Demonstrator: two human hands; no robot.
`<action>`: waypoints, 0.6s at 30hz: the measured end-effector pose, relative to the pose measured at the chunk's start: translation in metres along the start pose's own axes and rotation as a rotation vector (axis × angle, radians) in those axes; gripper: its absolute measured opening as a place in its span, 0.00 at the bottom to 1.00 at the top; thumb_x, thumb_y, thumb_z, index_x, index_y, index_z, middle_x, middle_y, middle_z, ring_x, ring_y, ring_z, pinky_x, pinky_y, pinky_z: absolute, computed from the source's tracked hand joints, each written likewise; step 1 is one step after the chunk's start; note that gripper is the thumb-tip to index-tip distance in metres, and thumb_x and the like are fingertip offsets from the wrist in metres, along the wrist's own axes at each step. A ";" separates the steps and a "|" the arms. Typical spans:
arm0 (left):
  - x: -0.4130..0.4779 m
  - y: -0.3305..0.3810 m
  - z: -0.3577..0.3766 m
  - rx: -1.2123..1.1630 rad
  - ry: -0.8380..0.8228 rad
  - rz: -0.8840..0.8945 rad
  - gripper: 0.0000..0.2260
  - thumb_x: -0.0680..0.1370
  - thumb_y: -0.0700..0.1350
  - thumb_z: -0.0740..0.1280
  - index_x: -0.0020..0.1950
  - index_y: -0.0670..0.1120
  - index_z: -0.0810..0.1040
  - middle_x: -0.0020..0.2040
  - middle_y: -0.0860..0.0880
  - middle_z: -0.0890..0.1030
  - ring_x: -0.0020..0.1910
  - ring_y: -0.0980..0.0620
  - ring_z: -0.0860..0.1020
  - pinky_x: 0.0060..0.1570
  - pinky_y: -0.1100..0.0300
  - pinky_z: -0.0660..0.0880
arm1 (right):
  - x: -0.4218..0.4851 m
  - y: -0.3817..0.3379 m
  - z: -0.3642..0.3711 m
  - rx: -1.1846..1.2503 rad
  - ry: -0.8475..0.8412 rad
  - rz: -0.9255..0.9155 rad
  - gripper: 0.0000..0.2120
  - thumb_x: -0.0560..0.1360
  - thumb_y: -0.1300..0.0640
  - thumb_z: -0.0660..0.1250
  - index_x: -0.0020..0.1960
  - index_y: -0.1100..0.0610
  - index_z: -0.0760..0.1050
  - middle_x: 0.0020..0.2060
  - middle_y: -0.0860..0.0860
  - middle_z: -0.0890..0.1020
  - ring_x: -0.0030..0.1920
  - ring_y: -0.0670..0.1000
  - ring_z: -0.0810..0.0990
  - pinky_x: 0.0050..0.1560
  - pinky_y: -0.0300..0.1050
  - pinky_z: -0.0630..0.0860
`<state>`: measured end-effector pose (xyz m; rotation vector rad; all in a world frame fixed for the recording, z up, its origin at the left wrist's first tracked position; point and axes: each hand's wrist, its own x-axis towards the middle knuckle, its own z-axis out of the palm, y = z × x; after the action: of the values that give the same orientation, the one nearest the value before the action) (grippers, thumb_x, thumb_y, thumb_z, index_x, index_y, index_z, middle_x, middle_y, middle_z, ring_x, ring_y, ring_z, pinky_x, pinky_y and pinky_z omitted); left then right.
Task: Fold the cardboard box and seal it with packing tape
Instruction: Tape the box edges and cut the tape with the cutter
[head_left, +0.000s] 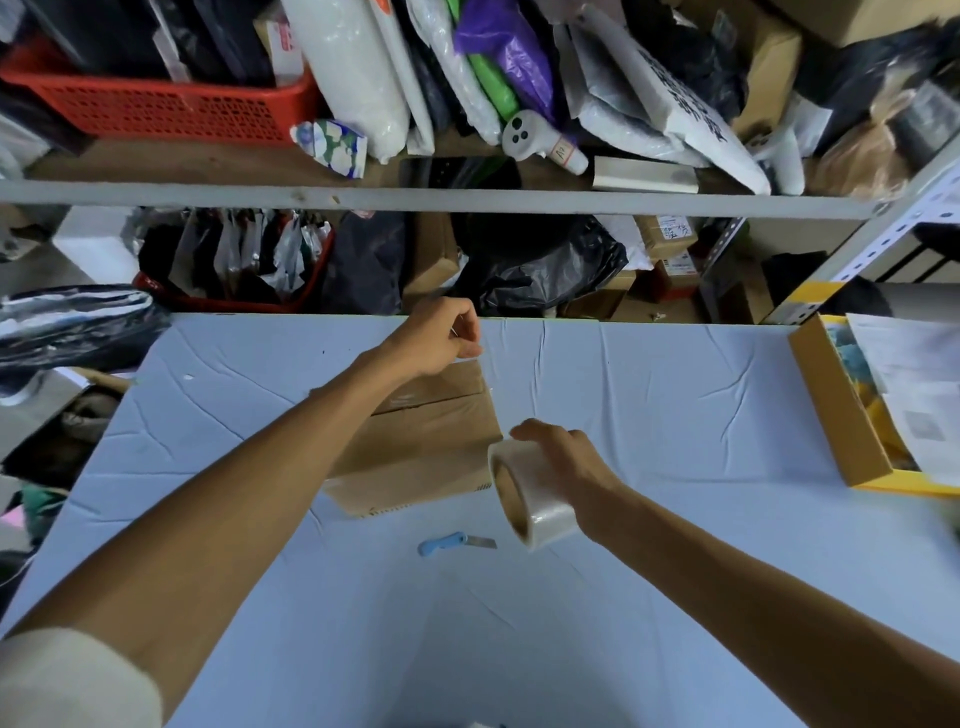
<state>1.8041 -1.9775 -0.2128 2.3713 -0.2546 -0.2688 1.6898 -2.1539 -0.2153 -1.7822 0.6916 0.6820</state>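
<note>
Pinching tape end over far edge of cardboard box, left grip; right grip clasping tape roll beside it.

The left forearm hides much of the cardboard box.

The brown cardboard box lies on the pale tabletop, top flaps closed. The clear packing tape roll hangs on edge in the right hand, beside the box's near-right corner.
</note>
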 end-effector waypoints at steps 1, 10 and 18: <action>0.000 0.000 -0.001 0.003 0.004 0.008 0.04 0.73 0.39 0.72 0.44 0.43 0.77 0.43 0.49 0.80 0.40 0.57 0.78 0.36 0.70 0.71 | -0.001 0.001 -0.002 -0.012 0.003 -0.011 0.23 0.70 0.44 0.68 0.58 0.57 0.73 0.44 0.52 0.77 0.40 0.51 0.75 0.33 0.43 0.65; 0.007 0.016 -0.001 0.180 0.005 0.118 0.06 0.72 0.37 0.72 0.40 0.44 0.76 0.43 0.45 0.81 0.42 0.50 0.80 0.44 0.56 0.78 | -0.013 0.001 -0.018 -0.073 -0.114 0.057 0.19 0.72 0.45 0.70 0.53 0.58 0.77 0.41 0.53 0.80 0.40 0.52 0.77 0.38 0.44 0.69; 0.010 0.007 -0.003 0.017 -0.025 0.014 0.05 0.73 0.41 0.72 0.46 0.43 0.78 0.43 0.50 0.81 0.41 0.57 0.79 0.34 0.75 0.70 | -0.006 0.000 -0.008 0.007 -0.039 0.026 0.17 0.72 0.46 0.70 0.50 0.59 0.73 0.40 0.54 0.79 0.38 0.52 0.77 0.32 0.42 0.67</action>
<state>1.8138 -1.9825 -0.2070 2.3835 -0.2864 -0.2908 1.6865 -2.1609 -0.2083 -1.7516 0.6913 0.7287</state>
